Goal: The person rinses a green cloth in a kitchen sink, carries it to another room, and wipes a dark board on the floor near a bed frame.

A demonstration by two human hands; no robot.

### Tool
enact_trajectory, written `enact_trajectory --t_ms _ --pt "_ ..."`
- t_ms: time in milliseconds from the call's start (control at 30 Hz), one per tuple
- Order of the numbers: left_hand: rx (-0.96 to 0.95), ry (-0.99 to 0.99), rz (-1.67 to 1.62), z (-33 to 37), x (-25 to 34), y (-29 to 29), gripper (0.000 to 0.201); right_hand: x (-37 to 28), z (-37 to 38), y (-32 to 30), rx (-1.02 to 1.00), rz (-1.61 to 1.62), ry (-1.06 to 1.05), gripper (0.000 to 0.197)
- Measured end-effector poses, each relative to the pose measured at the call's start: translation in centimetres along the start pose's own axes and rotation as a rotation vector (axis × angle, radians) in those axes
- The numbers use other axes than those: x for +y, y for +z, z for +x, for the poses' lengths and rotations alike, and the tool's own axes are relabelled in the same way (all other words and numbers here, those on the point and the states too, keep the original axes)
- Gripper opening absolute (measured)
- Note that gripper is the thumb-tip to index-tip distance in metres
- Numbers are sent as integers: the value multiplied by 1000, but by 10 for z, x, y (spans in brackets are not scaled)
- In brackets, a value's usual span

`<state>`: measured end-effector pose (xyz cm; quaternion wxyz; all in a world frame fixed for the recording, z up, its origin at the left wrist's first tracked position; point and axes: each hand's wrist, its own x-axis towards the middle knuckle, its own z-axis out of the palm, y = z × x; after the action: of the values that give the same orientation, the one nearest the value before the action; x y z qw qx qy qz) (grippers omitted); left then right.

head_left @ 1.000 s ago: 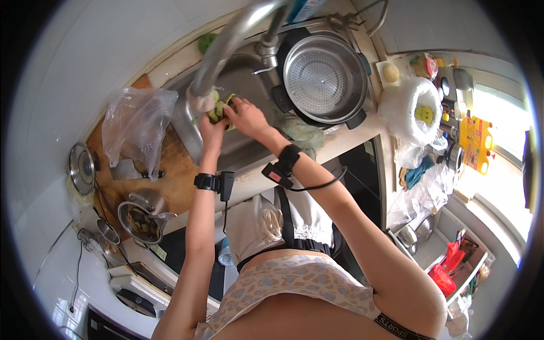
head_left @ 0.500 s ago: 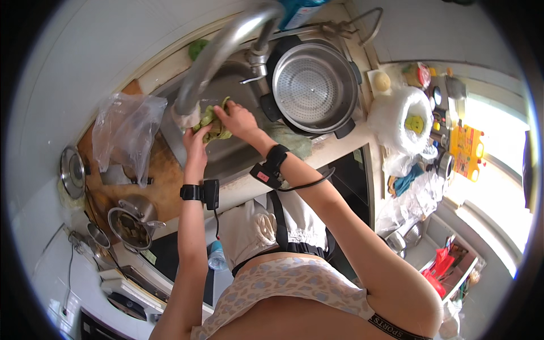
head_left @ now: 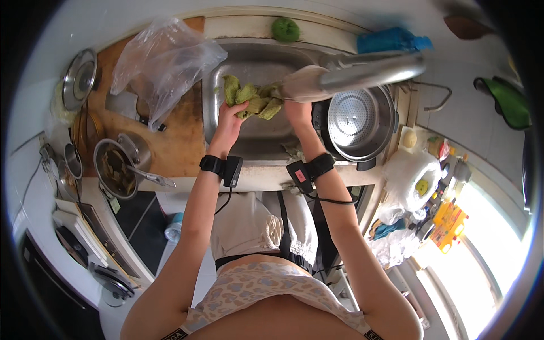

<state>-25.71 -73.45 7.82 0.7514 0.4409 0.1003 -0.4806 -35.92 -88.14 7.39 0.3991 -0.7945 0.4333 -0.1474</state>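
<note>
Over the metal sink [head_left: 272,62], my left hand [head_left: 229,122] is closed round one end of a bunch of olive-green, wilted leafy greens [head_left: 255,102]. The leaves stretch to the right toward the tap's covered spout [head_left: 306,82]. My right hand [head_left: 298,115] is raised at the other end of the greens, beneath the spout. Its fingers are hidden by the spout, so I cannot see its grip. Both wrists wear black straps with small boxes.
A clear plastic bag [head_left: 170,62] and a cleaver [head_left: 122,103] lie on the wooden board [head_left: 175,150] at left, beside a pot with a ladle [head_left: 116,170]. A steamer pot [head_left: 362,122] stands right of the sink. Behind sit a green scrubber [head_left: 285,29] and blue bottle [head_left: 391,41].
My view has swung, so the sink sits more squarely ahead and the tap points right. My right hand has moved away from my left, and the greens are stretched out more.
</note>
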Motion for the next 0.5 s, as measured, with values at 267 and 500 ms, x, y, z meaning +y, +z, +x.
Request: enact_trajectory --t_ms 267,500 --pt "132 -91 -178 0 -30 -33 29 -20 -14 2 -100 199 220 24" --pt "218 -95 -250 4 -70 -59 32 -39 -20 -12 -74 109 154 23"
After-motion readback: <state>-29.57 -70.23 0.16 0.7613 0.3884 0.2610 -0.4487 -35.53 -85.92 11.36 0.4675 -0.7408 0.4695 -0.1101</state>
